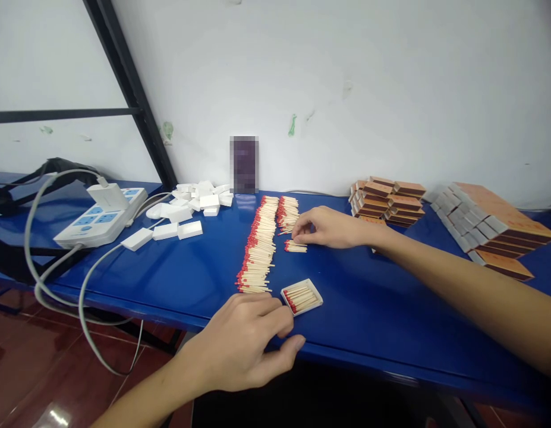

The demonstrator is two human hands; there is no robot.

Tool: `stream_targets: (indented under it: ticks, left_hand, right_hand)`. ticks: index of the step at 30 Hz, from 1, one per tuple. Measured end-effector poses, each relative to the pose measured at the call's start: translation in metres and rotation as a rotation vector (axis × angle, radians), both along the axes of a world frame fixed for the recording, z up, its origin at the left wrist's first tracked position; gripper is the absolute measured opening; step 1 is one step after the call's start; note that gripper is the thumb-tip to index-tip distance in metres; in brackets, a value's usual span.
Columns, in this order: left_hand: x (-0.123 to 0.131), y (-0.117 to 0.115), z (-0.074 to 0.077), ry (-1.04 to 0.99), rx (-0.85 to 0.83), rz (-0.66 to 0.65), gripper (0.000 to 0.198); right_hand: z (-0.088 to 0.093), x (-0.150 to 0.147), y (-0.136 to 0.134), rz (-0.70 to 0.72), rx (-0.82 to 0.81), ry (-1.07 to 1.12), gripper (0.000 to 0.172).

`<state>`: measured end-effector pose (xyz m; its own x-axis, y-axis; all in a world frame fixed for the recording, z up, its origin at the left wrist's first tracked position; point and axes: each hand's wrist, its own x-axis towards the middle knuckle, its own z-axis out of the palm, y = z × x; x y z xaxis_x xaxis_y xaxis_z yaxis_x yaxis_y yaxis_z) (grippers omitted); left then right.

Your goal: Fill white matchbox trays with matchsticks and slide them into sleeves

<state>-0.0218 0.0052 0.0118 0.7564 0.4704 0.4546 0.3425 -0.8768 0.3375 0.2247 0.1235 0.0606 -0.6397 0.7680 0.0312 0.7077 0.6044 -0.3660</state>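
A long row of red-tipped matches point(260, 244) lies on the blue table point(346, 297). To its right is a shorter row point(288, 214), with a small separate bunch point(296, 246) just in front. My right hand point(322, 227) is at this bunch, its fingertips bent down and touching the matches. Near the front edge sits a white tray point(317, 287) partly filled with matches. My left hand point(252, 340) is beside the tray's left corner, thumb and fingers apart, with nothing between them.
Empty white trays point(190, 229) lie in a loose pile at the left, near a power strip point(101, 220) with looping cables. Stacks of matchboxes point(386, 202) and wrapped-looking matchboxes point(498, 220) stand at the right. A pixelated dark rectangle point(244, 165) leans on the wall.
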Motion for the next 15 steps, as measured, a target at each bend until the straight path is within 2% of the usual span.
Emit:
stream_targets:
  ticks: [4,7,11,15]
  left_hand:
    - [0.000,-0.001,0.000,0.006,-0.005,0.001,0.019]
    - [0.000,-0.001,0.001,0.009,-0.007,-0.001,0.020]
    - [0.000,-0.001,0.002,0.002,-0.003,-0.001,0.019]
    - [0.000,-0.001,0.002,0.001,-0.002,-0.003,0.019]
  right_hand:
    - [-0.007,0.001,0.005,-0.098,0.136,0.001,0.020]
    - [-0.015,0.002,0.009,-0.119,0.198,-0.001,0.019]
    - [-0.020,0.003,0.011,-0.115,0.191,0.005,0.017]
    - [-0.013,0.002,0.007,-0.089,0.124,0.001,0.014]
